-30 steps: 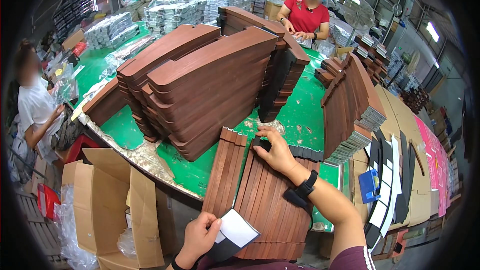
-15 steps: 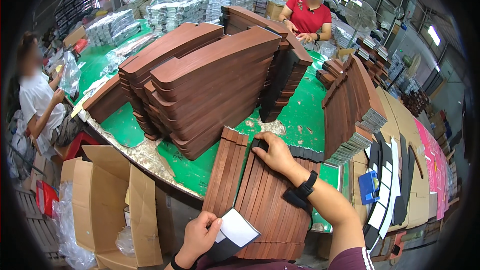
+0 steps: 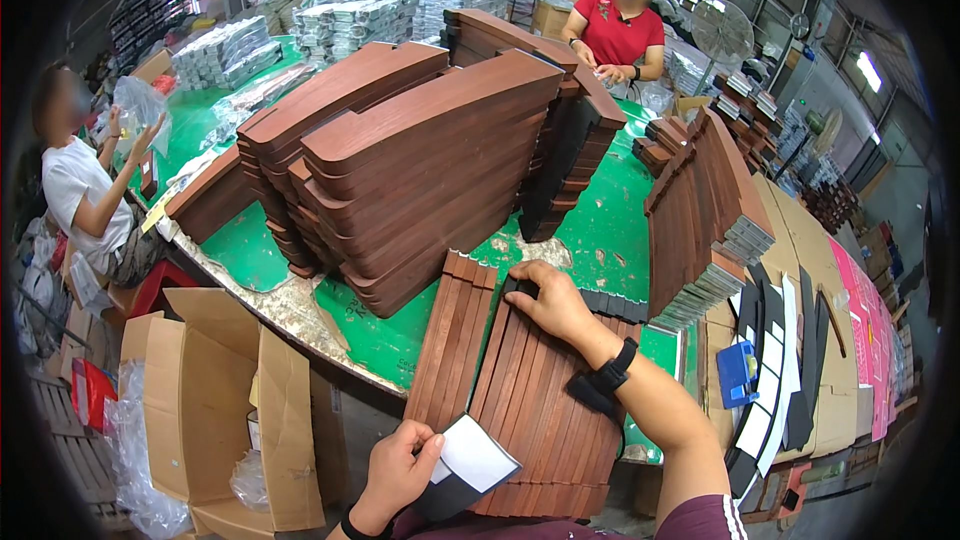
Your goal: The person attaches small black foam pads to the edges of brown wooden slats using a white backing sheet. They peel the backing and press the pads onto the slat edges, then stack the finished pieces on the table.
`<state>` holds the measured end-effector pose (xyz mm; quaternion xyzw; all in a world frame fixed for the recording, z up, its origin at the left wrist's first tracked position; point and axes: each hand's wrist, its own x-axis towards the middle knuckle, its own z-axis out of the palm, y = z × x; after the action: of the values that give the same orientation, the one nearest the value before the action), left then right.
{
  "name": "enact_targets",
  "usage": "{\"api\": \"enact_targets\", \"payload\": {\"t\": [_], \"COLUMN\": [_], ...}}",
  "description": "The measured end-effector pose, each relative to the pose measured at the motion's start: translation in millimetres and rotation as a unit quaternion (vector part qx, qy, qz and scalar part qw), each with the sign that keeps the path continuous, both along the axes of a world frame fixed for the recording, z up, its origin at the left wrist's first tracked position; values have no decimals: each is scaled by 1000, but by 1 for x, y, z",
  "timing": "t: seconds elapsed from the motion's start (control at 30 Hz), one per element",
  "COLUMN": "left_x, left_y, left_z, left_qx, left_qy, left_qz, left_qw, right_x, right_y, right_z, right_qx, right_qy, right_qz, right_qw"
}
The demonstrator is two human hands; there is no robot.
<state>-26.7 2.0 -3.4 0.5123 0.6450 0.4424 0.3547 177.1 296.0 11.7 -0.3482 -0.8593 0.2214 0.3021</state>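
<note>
Low in the middle, my left hand (image 3: 400, 468) pinches a black strip with a white-backed sheet (image 3: 474, 454) on its upper end. That strip lies over the near end of a row of reddish-brown wooden slats (image 3: 545, 410). My right hand (image 3: 552, 308) is at the far end of the row, thumb and fingers closed around the dark end of its leftmost slat. Dark caps show on the other far ends. Left of a narrow gap lies a smaller group of slats (image 3: 452, 335). A black band circles each wrist.
Tall stacks of curved brown boards (image 3: 430, 150) stand on the green table (image 3: 390, 340). Another stack (image 3: 705, 210) rises at the right, beside black and white strips (image 3: 765, 370) and a blue tape dispenser (image 3: 737, 374). An open carton (image 3: 225, 410) sits lower left. Two people work across the table.
My hands and the slats stay practically in place. At the left, the person in white has raised a clear plastic bag and shifted their arms.
</note>
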Motion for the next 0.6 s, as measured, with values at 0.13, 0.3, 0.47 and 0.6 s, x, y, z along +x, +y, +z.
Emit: {"api": "enact_targets", "payload": {"t": [0.13, 0.3, 0.47, 0.6], "left_x": [0, 0, 0, 0], "left_y": [-1, 0, 1, 0], "left_z": [-2, 1, 1, -2], "left_qx": [3, 6, 1, -1], "left_qy": [-6, -2, 8, 0], "left_qz": [2, 0, 4, 5], "left_qw": [1000, 1000, 1000, 1000], "right_x": [0, 0, 2, 0], "right_y": [0, -1, -4, -8], "right_z": [2, 1, 2, 2], "right_qx": [4, 23, 36, 62], "right_qy": [-3, -19, -57, -67], "right_qz": [9, 6, 8, 5], "right_qw": [1000, 1000, 998, 996]}}
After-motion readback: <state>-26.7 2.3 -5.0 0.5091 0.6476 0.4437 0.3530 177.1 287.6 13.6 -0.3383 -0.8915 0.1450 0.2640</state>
